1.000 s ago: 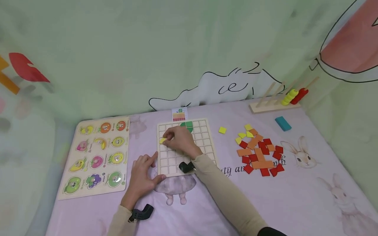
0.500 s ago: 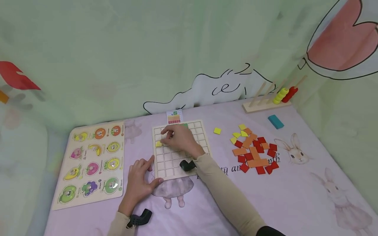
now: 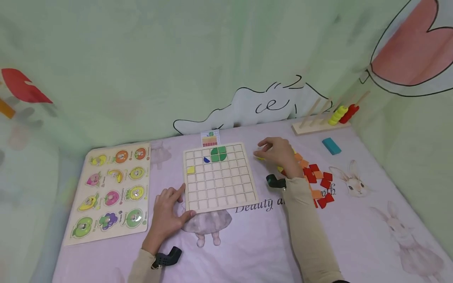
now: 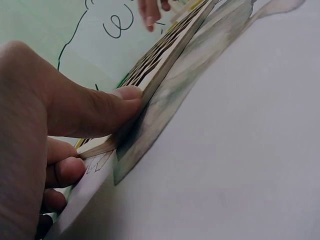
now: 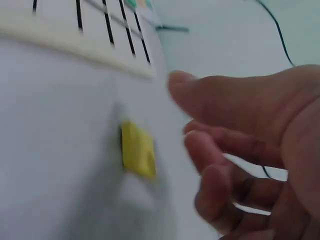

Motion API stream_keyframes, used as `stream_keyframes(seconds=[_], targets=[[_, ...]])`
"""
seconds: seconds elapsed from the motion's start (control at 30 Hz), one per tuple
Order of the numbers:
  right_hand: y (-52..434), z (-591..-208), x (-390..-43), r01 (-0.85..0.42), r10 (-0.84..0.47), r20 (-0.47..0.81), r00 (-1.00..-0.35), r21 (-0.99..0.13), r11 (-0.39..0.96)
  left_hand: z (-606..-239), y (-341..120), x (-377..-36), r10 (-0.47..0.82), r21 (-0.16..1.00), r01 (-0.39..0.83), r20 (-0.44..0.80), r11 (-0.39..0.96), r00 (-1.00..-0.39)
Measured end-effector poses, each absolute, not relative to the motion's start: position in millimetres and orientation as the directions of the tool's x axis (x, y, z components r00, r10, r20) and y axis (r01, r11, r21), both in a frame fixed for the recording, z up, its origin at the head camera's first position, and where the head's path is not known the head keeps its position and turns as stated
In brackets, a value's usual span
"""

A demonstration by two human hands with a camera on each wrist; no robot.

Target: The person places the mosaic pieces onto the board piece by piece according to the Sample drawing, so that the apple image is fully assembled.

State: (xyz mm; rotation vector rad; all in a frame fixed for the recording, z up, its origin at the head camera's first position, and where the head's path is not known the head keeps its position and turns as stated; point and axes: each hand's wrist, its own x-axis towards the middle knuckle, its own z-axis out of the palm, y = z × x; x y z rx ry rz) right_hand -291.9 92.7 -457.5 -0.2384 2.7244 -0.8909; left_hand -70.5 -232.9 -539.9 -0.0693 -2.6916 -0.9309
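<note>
Left hand [image 3: 166, 218] rested at the 7 o'clock corner of the pale wooden grid board [image 3: 226, 196], thumb pressed on its near edge, other fingers loosely curled against its side. The board's cells held a green disc of quarter pieces [image 3: 218, 154], a small blue piece [image 3: 207, 160] and a yellow square tile [image 3: 190, 169] at 9 o'clock. Right hand [image 3: 279, 153], fingers part-open and holding nothing, hovered over a loose yellow square tile [image 5: 137, 150] at the board's 3 o'clock, beside the red and orange tile heap [image 3: 318, 179].
</note>
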Motion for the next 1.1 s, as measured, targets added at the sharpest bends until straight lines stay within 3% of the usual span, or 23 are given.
stream_keyframes(seconds=[0.27, 0.63, 0.9, 1.1], targets=[[108.3, -466.6, -299.0, -0.008, -0.25, -0.33, -0.911, -0.589, 0.808, -540.1, -235.8, -72.1, -0.048, 0.593, 0.142, 0.294, 0.793, -0.955], [107.1, -479.0, -299.4, -0.004, -0.23, -0.321, -0.919, -0.574, 0.819, -540.0, -237.2, -72.1, -0.027, 0.574, 0.164, 0.309, 0.802, -0.951], [99.9, -483.6, -302.1, -0.123, -0.316, -0.19, -0.93, -0.649, 0.751, -539.2, -241.9, -72.9, -0.024, 0.57, 0.182, 0.334, 0.801, -0.942], [76.3, -478.5, -297.3, -0.244, -0.395, 0.001, -0.919, -0.789, 0.564, -540.9, -240.0, -75.0, -0.025, 0.587, 0.164, 0.299, 0.793, -0.954]])
